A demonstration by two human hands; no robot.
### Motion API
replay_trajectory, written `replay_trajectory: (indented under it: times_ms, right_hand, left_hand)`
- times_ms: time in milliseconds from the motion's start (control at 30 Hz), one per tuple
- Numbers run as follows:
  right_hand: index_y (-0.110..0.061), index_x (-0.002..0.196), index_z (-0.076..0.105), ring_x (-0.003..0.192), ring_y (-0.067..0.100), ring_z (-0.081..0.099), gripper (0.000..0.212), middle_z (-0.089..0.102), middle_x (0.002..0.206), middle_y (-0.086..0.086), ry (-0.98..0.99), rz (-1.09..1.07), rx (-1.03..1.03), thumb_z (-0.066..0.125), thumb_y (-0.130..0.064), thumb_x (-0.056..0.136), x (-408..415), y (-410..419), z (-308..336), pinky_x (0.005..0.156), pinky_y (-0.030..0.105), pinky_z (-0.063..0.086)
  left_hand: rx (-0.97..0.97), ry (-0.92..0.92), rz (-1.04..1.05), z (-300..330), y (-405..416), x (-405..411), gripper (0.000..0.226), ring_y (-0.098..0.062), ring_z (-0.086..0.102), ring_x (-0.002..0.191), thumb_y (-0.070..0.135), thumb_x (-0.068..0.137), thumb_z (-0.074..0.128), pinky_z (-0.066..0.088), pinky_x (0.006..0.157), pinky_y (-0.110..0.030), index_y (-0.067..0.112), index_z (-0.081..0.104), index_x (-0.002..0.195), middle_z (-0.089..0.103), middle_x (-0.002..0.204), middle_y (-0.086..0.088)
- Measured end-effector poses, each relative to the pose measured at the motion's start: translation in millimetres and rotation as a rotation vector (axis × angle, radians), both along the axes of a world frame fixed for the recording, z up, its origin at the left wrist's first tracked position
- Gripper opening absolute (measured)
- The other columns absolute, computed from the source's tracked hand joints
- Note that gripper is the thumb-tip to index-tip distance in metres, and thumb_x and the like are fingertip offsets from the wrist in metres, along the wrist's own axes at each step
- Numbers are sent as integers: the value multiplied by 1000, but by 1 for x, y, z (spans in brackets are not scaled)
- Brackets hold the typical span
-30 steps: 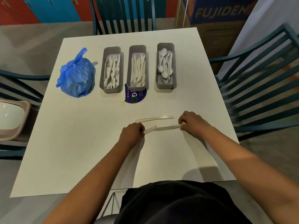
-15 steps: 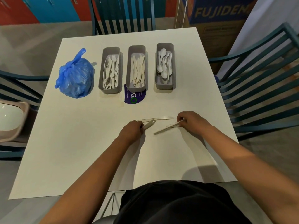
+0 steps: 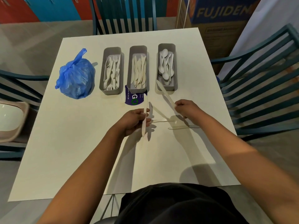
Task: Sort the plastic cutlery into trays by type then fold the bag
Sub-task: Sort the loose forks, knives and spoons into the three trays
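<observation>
Three grey trays stand in a row at the back of the white table (image 3: 64,143): a fork tray (image 3: 111,50), a knife tray (image 3: 137,49) and a spoon tray (image 3: 166,46). My left hand (image 3: 132,121) is shut on a white plastic knife (image 3: 144,117), held off the table and pointing away from me. My right hand (image 3: 187,109) grips the end of another white knife (image 3: 165,92), its tip raised toward the spoon tray's near end. One more piece of white cutlery (image 3: 182,126) lies flat on the table between my hands. A knotted blue plastic bag (image 3: 76,76) sits left of the trays.
A purple sticker (image 3: 134,98) lies under the knife tray's near end. Teal slatted chairs stand at the far side (image 3: 124,13), the right (image 3: 262,78) and the left (image 3: 19,84). A cardboard box (image 3: 218,18) is behind the table's far right corner.
Both hands have lifted their knives off the table. The left one now points away from me, the right one rose toward the spoon tray. One piece stays on the table.
</observation>
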State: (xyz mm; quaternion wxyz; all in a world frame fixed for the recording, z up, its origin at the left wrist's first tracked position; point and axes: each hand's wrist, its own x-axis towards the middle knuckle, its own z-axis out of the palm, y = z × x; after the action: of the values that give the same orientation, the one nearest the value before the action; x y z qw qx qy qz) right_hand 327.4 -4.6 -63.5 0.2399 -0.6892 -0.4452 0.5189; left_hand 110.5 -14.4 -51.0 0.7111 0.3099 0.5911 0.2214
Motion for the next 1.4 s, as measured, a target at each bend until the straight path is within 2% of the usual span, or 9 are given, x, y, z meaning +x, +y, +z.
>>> replay_trajectory:
  times_ms: [167,400,633,800,900,1033,1167,1300,1400]
  right_hand:
    - [-14,99,61,63,9,46,9,52,74,-3,79,-55,-7,56,-11,91,-12,12,7,56,20,40]
    - [-11,121,57,68,9,50,34,54,104,6,94,-23,36,60,-6,88,-42,54,19,56,19,46]
    - [-11,118,58,56,10,48,35,52,67,-2,42,52,98,62,-2,85,-79,106,26,49,19,44]
    - [-11,116,60,60,9,52,31,54,73,-3,-15,-8,149,63,-6,85,-102,151,27,47,17,47]
    - [-12,123,55,71,14,56,37,55,90,0,-80,9,164,63,-19,87,-108,165,29,60,22,49]
    - [-12,120,58,65,5,53,34,56,92,-1,-126,1,167,64,-20,87,-104,162,22,59,19,46]
    - [-11,105,64,61,1,51,19,54,71,-5,-120,11,157,62,-13,86,-89,143,15,47,0,37]
    - [-13,99,63,42,6,45,11,48,54,-7,-19,-4,86,60,-11,88,-79,127,13,45,16,40]
    - [-14,98,62,53,14,47,10,49,61,-1,-5,29,64,59,-10,89,-74,116,14,45,19,40]
  left_hand:
    - [56,4,64,0,14,-4,21,-7,50,55,5,99,41,49,50,-17,11,61,96,55,78,-2]
    - [134,-7,139,17,45,-17,55,-18,66,87,-17,89,41,56,76,-29,21,44,128,58,104,-10]
    - [212,120,99,20,84,-33,43,-23,64,98,-13,87,48,47,47,-14,15,55,118,57,107,-12]
    - [260,211,34,10,118,-43,39,-12,69,86,-11,90,41,48,73,-28,20,57,108,59,106,-12]
    - [270,232,-2,9,136,-45,41,-1,70,70,-13,89,39,43,65,-25,17,55,110,59,95,-7]
    - [259,291,-56,7,158,-42,38,-19,63,80,-10,91,41,43,65,-27,9,55,120,64,81,-4]
    - [313,477,-211,6,177,-34,42,-17,64,83,-9,85,54,48,71,-26,9,58,122,63,116,-13]
    - [460,567,-230,12,196,-24,39,-18,61,98,7,87,63,50,79,-24,10,58,125,60,126,-11]
    - [514,636,-291,17,200,-17,36,-19,60,110,25,92,57,43,85,-21,11,59,125,61,128,-9]
